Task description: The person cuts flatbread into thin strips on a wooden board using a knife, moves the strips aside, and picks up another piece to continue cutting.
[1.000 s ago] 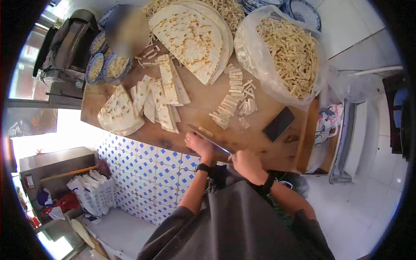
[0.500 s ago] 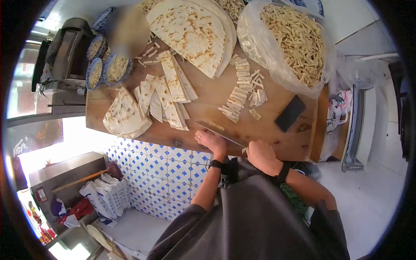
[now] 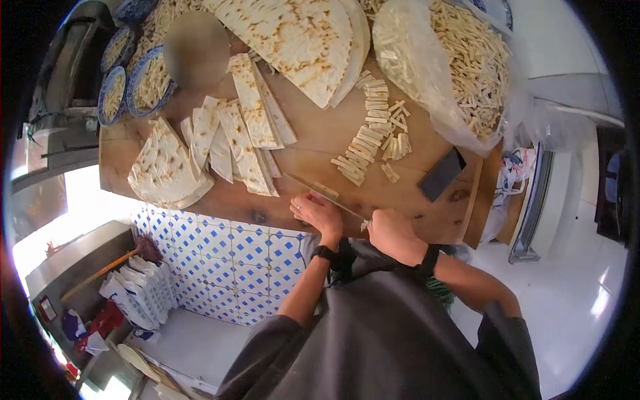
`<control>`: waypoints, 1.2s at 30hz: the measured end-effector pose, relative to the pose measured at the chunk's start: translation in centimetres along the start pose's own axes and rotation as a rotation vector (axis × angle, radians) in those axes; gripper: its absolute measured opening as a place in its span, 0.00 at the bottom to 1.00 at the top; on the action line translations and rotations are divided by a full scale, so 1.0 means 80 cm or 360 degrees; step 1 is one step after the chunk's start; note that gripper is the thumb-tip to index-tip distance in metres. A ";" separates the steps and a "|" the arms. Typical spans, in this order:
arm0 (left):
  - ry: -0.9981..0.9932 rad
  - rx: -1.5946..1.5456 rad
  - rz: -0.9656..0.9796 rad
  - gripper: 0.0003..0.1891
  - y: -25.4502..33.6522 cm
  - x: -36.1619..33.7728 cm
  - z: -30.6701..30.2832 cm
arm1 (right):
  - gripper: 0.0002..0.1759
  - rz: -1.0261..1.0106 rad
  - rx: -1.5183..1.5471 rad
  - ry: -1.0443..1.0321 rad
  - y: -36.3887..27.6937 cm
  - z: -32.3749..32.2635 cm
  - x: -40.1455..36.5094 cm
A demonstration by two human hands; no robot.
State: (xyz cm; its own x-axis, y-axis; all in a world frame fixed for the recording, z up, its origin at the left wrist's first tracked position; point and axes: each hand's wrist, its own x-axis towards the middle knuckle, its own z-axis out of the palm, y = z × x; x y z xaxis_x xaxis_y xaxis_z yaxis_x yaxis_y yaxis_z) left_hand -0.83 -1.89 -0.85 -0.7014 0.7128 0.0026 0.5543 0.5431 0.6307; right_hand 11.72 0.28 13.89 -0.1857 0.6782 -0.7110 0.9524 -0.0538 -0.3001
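My right hand [image 3: 395,235] grips the handle of a knife [image 3: 343,207], its fingers closed around it. The thin blade slants up and left across the wooden board, close to the near edge. My left hand [image 3: 317,212] is beside the blade on its near side, fingers bent and together; whatever lies under them is hidden. Just beyond the blade lies a short flatbread strip [image 3: 326,191]. Wide flatbread strips [image 3: 248,150] lie overlapping to the left, next to a folded flatbread wedge [image 3: 167,167]. Rows of small cut flatbread sticks [image 3: 363,150] lie beyond the knife.
Large folded flatbreads [image 3: 293,40] lie at the back. A clear plastic bag [image 3: 407,53] of cut sticks stands at back right. A dark phone [image 3: 442,175] lies on the wooden table [image 3: 307,157]. Blue-patterned bowls [image 3: 150,100] hold cut pieces at back left.
The whole view has shifted slightly, so the table things appear a little further left. Both hands and the knife stay near the same spot on the board.
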 end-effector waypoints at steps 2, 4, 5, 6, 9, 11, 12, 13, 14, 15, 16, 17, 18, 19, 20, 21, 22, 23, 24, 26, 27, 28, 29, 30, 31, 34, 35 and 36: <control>-0.0009 0.0015 -0.0036 0.07 0.004 0.001 0.000 | 0.11 0.0028 -0.0016 0.0013 -0.006 0.000 0.011; -0.0011 0.0028 -0.0058 0.07 0.006 0.002 0.000 | 0.12 -0.0061 0.0036 0.0043 -0.016 -0.005 0.026; -0.0033 0.0018 -0.0047 0.07 0.005 0.002 -0.002 | 0.12 -0.0068 0.0029 0.0037 -0.022 0.002 0.033; -0.0048 0.0008 -0.0038 0.07 0.005 0.003 -0.003 | 0.12 -0.0038 0.0044 0.0050 -0.026 0.015 0.043; -0.0001 0.0005 -0.0066 0.08 0.000 -0.001 0.005 | 0.13 -0.0025 0.0018 0.0066 -0.021 0.037 0.055; 0.0016 -0.0009 -0.0084 0.08 0.004 0.000 0.006 | 0.13 -0.0045 0.0036 0.0172 -0.021 0.039 0.055; 0.0018 -0.0010 -0.0105 0.08 0.005 0.001 0.004 | 0.13 -0.0057 0.0044 0.0194 -0.018 0.039 0.056; 0.0039 -0.0015 -0.0083 0.08 0.007 0.001 0.003 | 0.13 -0.0091 0.0050 0.0203 -0.016 0.039 0.057; 0.0079 -0.0026 -0.0062 0.08 0.008 0.002 0.003 | 0.13 -0.0128 0.0057 0.0211 -0.015 0.038 0.057; 0.0117 -0.0036 -0.0041 0.08 0.008 0.002 0.002 | 0.13 -0.0148 0.0071 0.0231 -0.014 0.036 0.056; 0.0138 -0.0036 -0.0019 0.08 0.007 0.002 0.002 | 0.13 -0.0176 0.0079 0.0262 -0.014 0.033 0.054; 0.0155 -0.0032 0.0017 0.09 0.006 0.002 0.003 | 0.13 -0.0202 0.0086 0.0293 -0.012 0.030 0.053; 0.0169 -0.0025 0.0051 0.09 0.007 0.002 0.001 | 0.13 -0.0217 0.0099 0.0308 -0.006 0.031 0.052; 0.0181 -0.0018 0.0070 0.09 0.006 0.001 -0.002 | 0.13 -0.0277 0.0173 0.0330 0.004 0.035 0.050; 0.0153 -0.0045 0.0067 0.10 0.006 0.002 -0.003 | 0.13 -0.0337 0.0247 0.0355 0.015 0.039 0.049; 0.0124 -0.0074 0.0061 0.11 0.007 0.003 -0.005 | 0.13 -0.0348 0.0262 0.0369 0.030 0.043 0.047; 0.0130 -0.0073 0.0078 0.11 0.009 0.003 -0.007 | 0.14 -0.0306 0.0279 0.0322 0.049 0.045 0.043; 0.0133 -0.0086 0.0064 0.12 0.012 0.002 -0.008 | 0.14 -0.0262 0.0293 0.0278 0.067 0.045 0.041; 0.0131 -0.0097 0.0046 0.13 0.015 0.001 -0.008 | 0.14 -0.0261 0.0300 0.0288 0.078 0.038 0.035; 0.0158 -0.0092 0.0067 0.13 0.012 0.000 -0.005 | 0.15 -0.0148 0.0325 0.0389 0.089 0.021 0.021; 0.0185 -0.0088 0.0074 0.13 0.013 0.000 -0.005 | 0.15 -0.0158 0.0323 0.0392 0.095 0.020 0.023; 0.0191 -0.0090 0.0073 0.13 0.014 -0.001 -0.005 | 0.16 -0.0112 0.0313 0.0425 0.101 0.020 0.025; 0.0168 -0.0143 0.0091 0.13 0.016 -0.002 -0.003 | 0.16 -0.0062 0.0303 0.0464 0.105 0.020 0.026; 0.0139 -0.0197 0.0108 0.14 0.019 -0.004 0.000 | 0.16 -0.0056 0.0301 0.0471 0.107 0.020 0.022; 0.0134 -0.0204 0.0110 0.14 0.023 -0.005 0.004 | 0.16 -0.0142 0.0259 0.0545 0.106 0.022 0.018; 0.0069 -0.0131 0.0168 0.12 0.036 -0.007 0.019 | 0.17 -0.0234 0.0216 0.0607 0.093 0.025 0.000; 0.0106 -0.0103 0.0168 0.11 0.038 -0.008 0.022 | 0.17 -0.0241 0.0211 0.0594 0.087 0.025 -0.007; 0.0141 -0.0076 0.0168 0.11 0.039 -0.010 0.025 | 0.17 -0.0211 0.0197 0.0635 0.081 0.028 -0.015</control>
State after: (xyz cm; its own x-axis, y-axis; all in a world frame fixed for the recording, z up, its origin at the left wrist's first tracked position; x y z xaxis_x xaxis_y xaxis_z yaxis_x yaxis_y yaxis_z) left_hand 2.37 0.11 -0.46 -0.6785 0.7215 0.1382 0.6066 0.4442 0.6594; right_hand 17.56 -2.54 11.36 -0.1736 0.9138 -0.3671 0.8859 -0.0180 -0.4635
